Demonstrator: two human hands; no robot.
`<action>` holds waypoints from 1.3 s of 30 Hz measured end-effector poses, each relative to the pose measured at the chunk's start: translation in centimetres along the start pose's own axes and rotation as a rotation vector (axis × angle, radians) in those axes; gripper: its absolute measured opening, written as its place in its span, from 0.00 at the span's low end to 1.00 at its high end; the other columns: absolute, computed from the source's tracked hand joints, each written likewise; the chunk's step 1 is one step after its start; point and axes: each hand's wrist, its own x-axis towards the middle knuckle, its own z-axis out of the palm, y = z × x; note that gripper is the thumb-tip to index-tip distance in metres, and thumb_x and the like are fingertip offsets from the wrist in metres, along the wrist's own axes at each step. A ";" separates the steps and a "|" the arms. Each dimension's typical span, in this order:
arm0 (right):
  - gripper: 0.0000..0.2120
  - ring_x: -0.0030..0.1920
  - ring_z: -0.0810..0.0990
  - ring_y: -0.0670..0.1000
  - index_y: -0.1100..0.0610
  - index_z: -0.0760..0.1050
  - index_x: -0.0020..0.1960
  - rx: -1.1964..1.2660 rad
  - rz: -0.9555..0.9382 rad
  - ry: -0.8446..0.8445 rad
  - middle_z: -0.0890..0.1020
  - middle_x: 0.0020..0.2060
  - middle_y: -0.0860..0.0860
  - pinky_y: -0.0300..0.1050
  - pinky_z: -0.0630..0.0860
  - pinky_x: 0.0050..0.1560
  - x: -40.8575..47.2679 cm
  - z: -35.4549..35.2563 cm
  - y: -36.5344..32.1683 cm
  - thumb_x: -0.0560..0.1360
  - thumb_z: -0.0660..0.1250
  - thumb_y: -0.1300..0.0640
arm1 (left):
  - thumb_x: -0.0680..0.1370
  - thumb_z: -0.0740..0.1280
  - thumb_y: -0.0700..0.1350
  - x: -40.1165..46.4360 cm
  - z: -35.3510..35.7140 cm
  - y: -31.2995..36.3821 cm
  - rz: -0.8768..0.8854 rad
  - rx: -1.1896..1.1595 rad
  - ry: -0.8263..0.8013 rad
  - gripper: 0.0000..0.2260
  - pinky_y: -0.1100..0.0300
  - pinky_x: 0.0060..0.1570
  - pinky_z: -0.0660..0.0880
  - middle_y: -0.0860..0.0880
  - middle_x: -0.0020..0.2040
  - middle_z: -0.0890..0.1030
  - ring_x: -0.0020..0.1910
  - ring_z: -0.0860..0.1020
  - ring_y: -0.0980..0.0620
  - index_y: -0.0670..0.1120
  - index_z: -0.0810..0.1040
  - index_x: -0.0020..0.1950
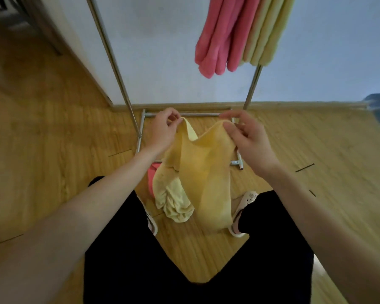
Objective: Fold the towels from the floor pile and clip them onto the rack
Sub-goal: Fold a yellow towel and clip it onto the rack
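I hold a yellow-orange towel point(203, 170) up by its top edge, which sags between my hands while the rest hangs down toward the floor. My left hand point(164, 130) pinches one upper corner. My right hand point(248, 139) pinches the other. Below it on the floor lies a crumpled pale yellow towel point(173, 200) with a pink towel point(151, 178) partly hidden behind it. The metal rack point(116, 69) stands in front of me against the wall. Pink towels point(217, 40) and pale yellow towels point(263, 34) hang from its top, which is out of frame.
The rack's base bars point(184, 114) lie on the wooden floor just past my hands. A short metal foot point(239, 164) sticks out at the right. My legs in black trousers and white clogs point(246, 207) flank the floor pile. A white wall stands behind the rack.
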 end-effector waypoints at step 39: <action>0.11 0.37 0.78 0.48 0.66 0.78 0.57 0.480 0.009 0.260 0.79 0.40 0.54 0.38 0.76 0.45 -0.1 2.0 -7.6 0.80 0.59 0.66 | 0.77 0.65 0.57 -10.0 -7.6 9.7 0.172 -0.159 -0.231 0.08 0.65 0.33 0.66 0.59 0.30 0.73 0.30 0.71 0.60 0.61 0.72 0.38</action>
